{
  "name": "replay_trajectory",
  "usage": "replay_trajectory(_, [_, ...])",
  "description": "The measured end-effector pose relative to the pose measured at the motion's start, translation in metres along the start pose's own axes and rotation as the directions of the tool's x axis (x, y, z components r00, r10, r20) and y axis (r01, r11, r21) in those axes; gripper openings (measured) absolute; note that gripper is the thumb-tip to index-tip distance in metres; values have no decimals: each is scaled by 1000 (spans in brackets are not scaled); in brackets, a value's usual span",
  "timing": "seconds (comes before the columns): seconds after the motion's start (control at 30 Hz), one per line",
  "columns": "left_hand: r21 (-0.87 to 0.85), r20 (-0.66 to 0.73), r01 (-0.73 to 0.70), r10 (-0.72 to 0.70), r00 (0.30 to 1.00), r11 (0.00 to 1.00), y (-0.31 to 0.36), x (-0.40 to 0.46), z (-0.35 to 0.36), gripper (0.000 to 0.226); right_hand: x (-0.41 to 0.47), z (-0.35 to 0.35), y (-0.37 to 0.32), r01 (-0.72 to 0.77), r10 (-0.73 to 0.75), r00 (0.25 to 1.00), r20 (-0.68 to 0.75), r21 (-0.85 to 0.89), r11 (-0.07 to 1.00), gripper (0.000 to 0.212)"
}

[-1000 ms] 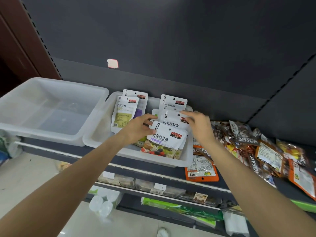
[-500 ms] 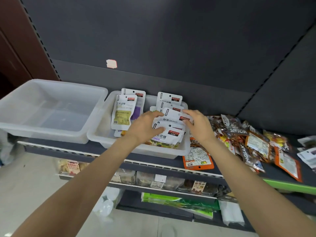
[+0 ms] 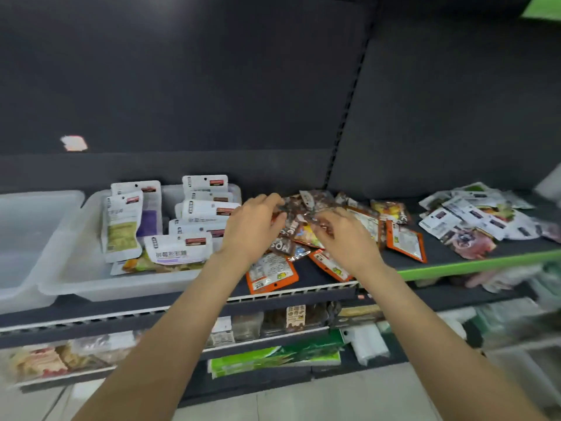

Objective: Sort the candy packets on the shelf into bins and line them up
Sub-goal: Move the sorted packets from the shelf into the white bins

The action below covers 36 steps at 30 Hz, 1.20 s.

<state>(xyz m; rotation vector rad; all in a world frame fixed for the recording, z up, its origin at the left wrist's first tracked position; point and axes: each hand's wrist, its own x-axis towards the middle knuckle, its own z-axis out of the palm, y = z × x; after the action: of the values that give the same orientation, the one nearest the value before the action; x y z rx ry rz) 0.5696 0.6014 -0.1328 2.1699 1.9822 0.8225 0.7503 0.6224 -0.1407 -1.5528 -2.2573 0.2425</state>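
Both hands have left the filled bin and moved right to the loose brown-and-orange packet pile on the shelf; the next batch is starting. Left hand and right hand curl onto pile packets; exact grip blurred. Bins: two, the far-left bin empty. White packets binned: roughly eight. White pile further right.

A pale sticker marks the dark back panel; green boxes and packaged goods fill lower shelves above a tiled floor.
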Motion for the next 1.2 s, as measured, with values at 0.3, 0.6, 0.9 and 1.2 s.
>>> replay_trajectory(0.3, [-5,205,-43,43,978,999,176,53,125,27,-49,-73,201,-280,280,960,-2,-47,959,29])
replay_trajectory(0.6, [-47,372,-77,89,924,996,319,115,249,26,-51,-116,368,-424,425,902,69,-39,905,30])
replay_trajectory(0.9, [-127,418,-14,67,906,992,340,198,352,36,6,-115,507,-459,458,887,65,1,889,38])
replay_trajectory(1.2, [-135,564,183,-76,822,974,320,234,426,68,66,-80,589,-361,345,922,174,71,930,57])
